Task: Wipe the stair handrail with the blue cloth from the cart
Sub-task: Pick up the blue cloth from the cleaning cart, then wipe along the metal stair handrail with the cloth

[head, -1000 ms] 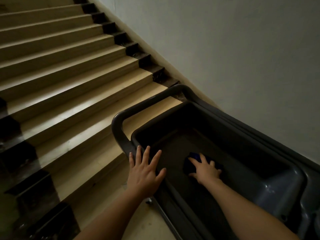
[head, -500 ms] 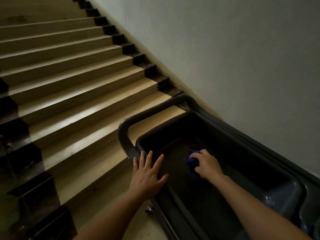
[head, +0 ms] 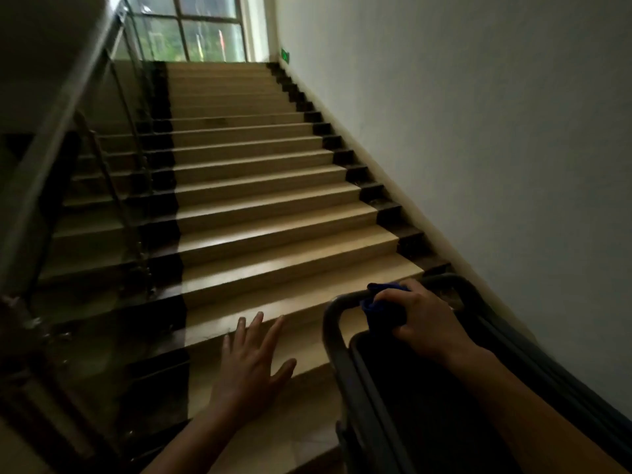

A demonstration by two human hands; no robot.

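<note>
My right hand (head: pixel 420 319) is closed around the bunched blue cloth (head: pixel 381 307), held just above the front rim of the dark grey cart (head: pixel 337 340) at the lower right. My left hand (head: pixel 251 366) hovers with fingers spread, holding nothing, to the left of the cart's handle bar and apart from it. The metal stair handrail (head: pixel 60 107) slants up along the left edge of the view, above glass panels, well away from both hands.
Tan stairs (head: pixel 260 200) with dark side strips climb ahead to a landing with a window (head: pixel 191 29). A plain white wall (head: pixel 478 131) runs along the right side, close behind the cart. Glass balustrade panels with metal posts (head: pixel 136 186) line the left.
My right hand has lifted the blue cloth out of the cart's tub to above its rim. My left hand has come off the cart edge. The view has tilted up the staircase.
</note>
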